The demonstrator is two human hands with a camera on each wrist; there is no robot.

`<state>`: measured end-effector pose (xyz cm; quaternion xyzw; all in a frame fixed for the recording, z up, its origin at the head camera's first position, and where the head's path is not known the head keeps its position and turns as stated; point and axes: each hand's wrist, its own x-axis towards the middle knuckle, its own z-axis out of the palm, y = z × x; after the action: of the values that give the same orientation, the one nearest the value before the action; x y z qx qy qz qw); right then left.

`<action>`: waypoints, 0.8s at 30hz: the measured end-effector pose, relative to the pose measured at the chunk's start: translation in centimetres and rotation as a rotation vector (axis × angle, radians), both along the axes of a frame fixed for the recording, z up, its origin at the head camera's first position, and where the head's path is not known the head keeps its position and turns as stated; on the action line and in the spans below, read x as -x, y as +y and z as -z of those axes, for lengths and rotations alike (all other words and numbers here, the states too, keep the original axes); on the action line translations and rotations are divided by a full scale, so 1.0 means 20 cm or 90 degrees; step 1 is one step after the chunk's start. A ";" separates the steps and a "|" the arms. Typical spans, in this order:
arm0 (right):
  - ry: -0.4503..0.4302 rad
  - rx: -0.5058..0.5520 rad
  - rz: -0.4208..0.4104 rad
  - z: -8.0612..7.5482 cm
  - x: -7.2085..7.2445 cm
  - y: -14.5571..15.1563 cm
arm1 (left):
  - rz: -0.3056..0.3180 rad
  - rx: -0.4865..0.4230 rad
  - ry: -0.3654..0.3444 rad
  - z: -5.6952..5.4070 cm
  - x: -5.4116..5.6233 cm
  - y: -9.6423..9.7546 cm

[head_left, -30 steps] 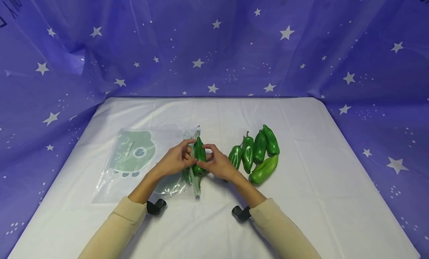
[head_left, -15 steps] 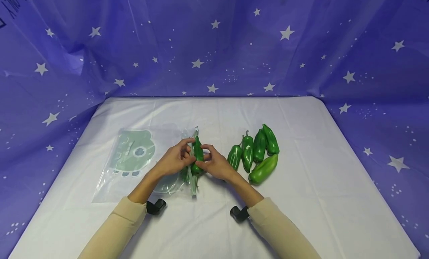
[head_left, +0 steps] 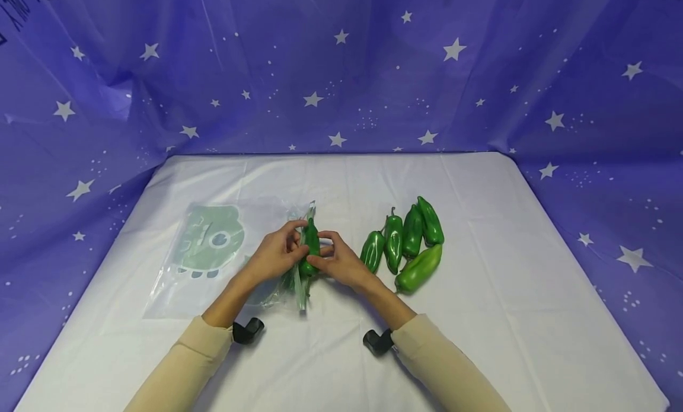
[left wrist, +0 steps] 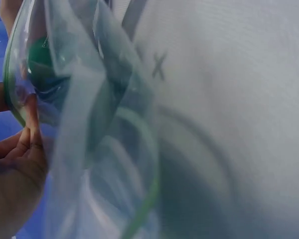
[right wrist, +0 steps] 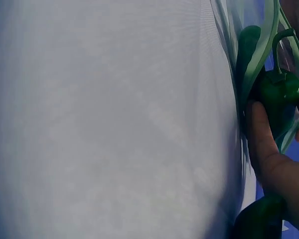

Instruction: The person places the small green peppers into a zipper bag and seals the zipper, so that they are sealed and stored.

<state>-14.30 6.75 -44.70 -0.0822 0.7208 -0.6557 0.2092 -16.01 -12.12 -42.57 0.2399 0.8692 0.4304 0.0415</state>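
Observation:
My right hand (head_left: 344, 262) grips a green pepper (head_left: 312, 239) between thumb and fingers at the mouth of a clear zip bag (head_left: 162, 293). The bag lies flat on the left, with a green cartoon monster printed on it. My left hand (head_left: 274, 255) pinches the bag's opening edge, holding it apart beside the pepper. In the right wrist view the gripped pepper (right wrist: 279, 99) stands between the two green zip strips, its stem curving upward. Behind one strip, another dark green pepper (right wrist: 249, 47) shows through the plastic. The left wrist view shows mostly crumpled bag film (left wrist: 79, 114).
To the right of my right hand lie several loose peppers (head_left: 393, 243), among them a lighter green one (head_left: 420, 270) nearest me. A white cloth (head_left: 480, 329) covers the table. A purple star-patterned curtain (head_left: 373, 74) surrounds its back and sides.
Both hands have shifted slightly left; the right hand has carried the pepper a little further into the bag's mouth. The bag's opening edge has moved left too. The loose peppers stay put.

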 end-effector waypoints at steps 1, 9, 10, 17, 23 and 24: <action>-0.009 0.011 0.000 0.00 0.00 0.00 | -0.002 -0.012 -0.005 0.00 0.00 0.00; -0.008 0.010 -0.028 -0.03 -0.01 0.00 | -0.007 -0.078 -0.041 -0.02 -0.01 0.01; 0.010 -0.019 -0.034 -0.04 -0.02 0.00 | -0.006 -0.076 -0.040 -0.02 -0.01 0.02; 0.100 -0.187 -0.050 -0.02 -0.01 -0.02 | -0.019 -0.020 -0.008 0.00 0.00 0.01; 0.184 -0.286 -0.028 -0.03 -0.03 -0.05 | -0.042 0.062 0.060 -0.01 0.00 0.01; 0.201 -0.302 -0.021 -0.03 -0.03 -0.06 | -0.045 0.074 0.067 -0.02 0.00 0.01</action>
<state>-13.71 5.56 -44.16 -0.1440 0.8762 -0.4445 0.1181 -15.96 -11.87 -42.24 0.2285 0.9017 0.3669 -0.0058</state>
